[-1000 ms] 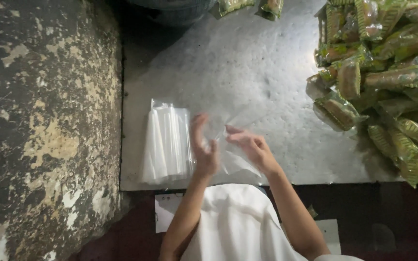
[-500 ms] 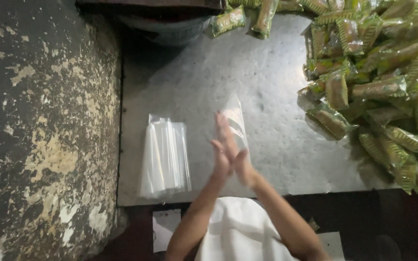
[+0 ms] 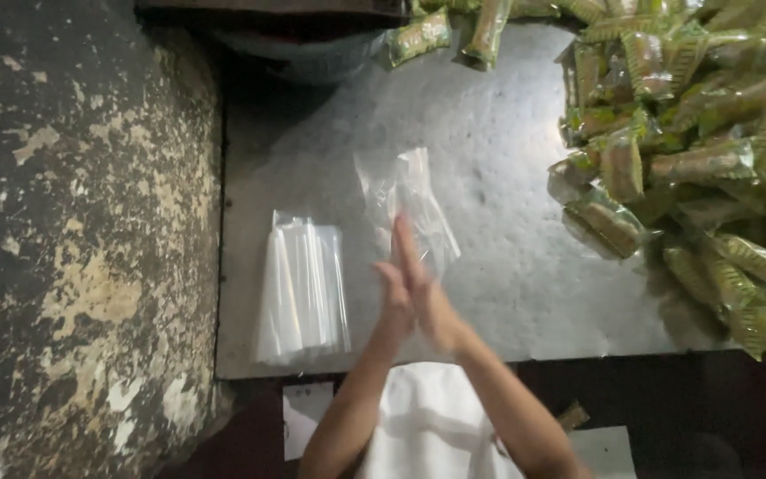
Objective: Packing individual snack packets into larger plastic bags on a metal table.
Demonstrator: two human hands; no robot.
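Observation:
My left hand (image 3: 394, 300) and my right hand (image 3: 427, 293) are pressed palm to palm above the grey table (image 3: 507, 293), near its front edge. A clear plastic bag (image 3: 405, 200) is caught between the palms and sticks out past the fingertips, crumpled and partly spread. A flat stack of clear plastic bags (image 3: 301, 288) lies on the table just left of my left hand, apart from it. A big heap of green and yellow wrapped snack packets (image 3: 693, 151) fills the right side of the table, well away from both hands.
A few more green packets (image 3: 454, 31) lie at the table's far edge beside a round metal vessel (image 3: 299, 44). A dark wall with peeling paint (image 3: 73, 248) runs along the left. White cloth (image 3: 427, 426) covers my lap below the table edge.
My hands came together from being apart and now press the clear bag between the palms. The bag sticks out further and more spread than half a second ago.

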